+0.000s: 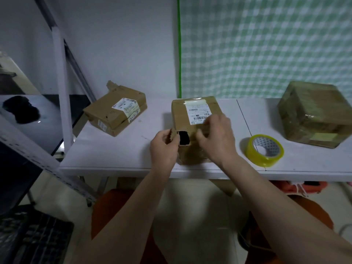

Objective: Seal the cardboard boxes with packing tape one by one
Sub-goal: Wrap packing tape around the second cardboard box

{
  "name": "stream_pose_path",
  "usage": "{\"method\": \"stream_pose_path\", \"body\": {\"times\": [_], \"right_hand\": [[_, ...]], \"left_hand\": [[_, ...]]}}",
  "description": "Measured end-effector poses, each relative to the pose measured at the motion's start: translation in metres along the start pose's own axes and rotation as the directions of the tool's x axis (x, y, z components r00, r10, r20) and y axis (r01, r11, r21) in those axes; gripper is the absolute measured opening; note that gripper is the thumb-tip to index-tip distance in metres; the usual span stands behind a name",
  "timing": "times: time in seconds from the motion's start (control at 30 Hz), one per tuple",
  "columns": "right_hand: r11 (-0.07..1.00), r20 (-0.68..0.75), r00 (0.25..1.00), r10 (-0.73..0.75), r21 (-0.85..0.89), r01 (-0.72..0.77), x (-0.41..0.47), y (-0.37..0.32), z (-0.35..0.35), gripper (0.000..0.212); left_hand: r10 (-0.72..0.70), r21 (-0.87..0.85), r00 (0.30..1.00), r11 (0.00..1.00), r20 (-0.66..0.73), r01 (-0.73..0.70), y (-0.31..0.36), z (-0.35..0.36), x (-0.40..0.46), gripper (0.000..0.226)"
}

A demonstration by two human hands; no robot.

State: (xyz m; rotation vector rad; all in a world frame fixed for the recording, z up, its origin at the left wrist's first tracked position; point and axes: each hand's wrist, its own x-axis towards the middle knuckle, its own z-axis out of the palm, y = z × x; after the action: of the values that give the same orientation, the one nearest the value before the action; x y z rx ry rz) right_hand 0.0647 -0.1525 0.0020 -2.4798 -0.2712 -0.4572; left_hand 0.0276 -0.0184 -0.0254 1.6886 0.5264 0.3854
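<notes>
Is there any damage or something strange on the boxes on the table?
Yes. The middle box has a dark torn hole in its near face, between the left hand and right hand that hold it. The left box looks crushed, with a ragged flap at its far corner.

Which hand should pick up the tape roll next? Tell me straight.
Right. The tape roll lies on the table just beside the right hand; the left hand grips the middle box's torn flap, on the far side.
</notes>
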Motion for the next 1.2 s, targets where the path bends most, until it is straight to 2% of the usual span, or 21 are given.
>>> {"method": "stream_pose_path", "body": {"times": [0.13,0.23,0.33,0.47,0.6,0.7,0.77,0.83,0.97,1.2], "right_hand": [[0.984,0.176,0.977,-0.118,-0.113,0.139,0.006,-0.025,0.02,0.032],[0.931,0.183,0.959,-0.214,-0.258,0.257,0.012,-0.037,0.028,0.021],[0.883,0.224,0.931,-0.289,-0.314,0.35,0.02,-0.039,0.031,0.019],[0.843,0.263,0.877,-0.403,-0.266,0.468,0.023,-0.036,0.025,0.008],[0.814,0.301,0.844,-0.444,-0.259,0.52,0.023,-0.028,0.024,0.011],[0.88,0.243,0.903,-0.354,-0.24,0.41,0.021,-0.025,0.027,0.01],[0.928,0.174,0.965,-0.198,-0.284,0.241,0.019,-0.028,0.031,0.021],[0.918,0.203,0.976,-0.076,-0.367,0.148,0.021,-0.03,0.034,0.029],[0.901,0.258,0.964,-0.07,-0.399,0.172,0.027,-0.028,0.035,0.02],[0.946,0.278,0.96,-0.033,-0.301,0.12,0.025,-0.028,0.028,0.028]], "left_hand": [[-0.026,-0.026,0.996,0.999,-0.09,0.023,-0.003,0.001,-0.004,0.015],[-0.025,-0.012,0.995,1.0,-0.102,0.024,-0.005,0.001,-0.006,0.022],[-0.043,-0.015,0.995,0.999,-0.088,0.041,-0.003,-0.001,-0.005,0.016],[-0.054,-0.007,0.994,0.999,-0.092,0.054,-0.003,-0.004,-0.003,0.014],[-0.056,-0.013,0.994,0.998,-0.09,0.055,-0.003,-0.003,-0.002,0.012],[-0.058,-0.048,0.993,0.997,-0.099,0.053,-0.004,-0.003,-0.003,0.015],[-0.057,-0.061,0.993,0.997,-0.102,0.051,-0.004,-0.003,-0.004,0.015],[-0.052,-0.051,0.993,0.998,-0.105,0.047,-0.004,-0.002,-0.006,0.016],[-0.042,-0.065,0.993,0.997,-0.107,0.036,-0.002,-0.002,-0.007,0.018],[-0.023,-0.073,0.993,0.997,-0.114,0.015,-0.005,-0.002,-0.008,0.019]]}}
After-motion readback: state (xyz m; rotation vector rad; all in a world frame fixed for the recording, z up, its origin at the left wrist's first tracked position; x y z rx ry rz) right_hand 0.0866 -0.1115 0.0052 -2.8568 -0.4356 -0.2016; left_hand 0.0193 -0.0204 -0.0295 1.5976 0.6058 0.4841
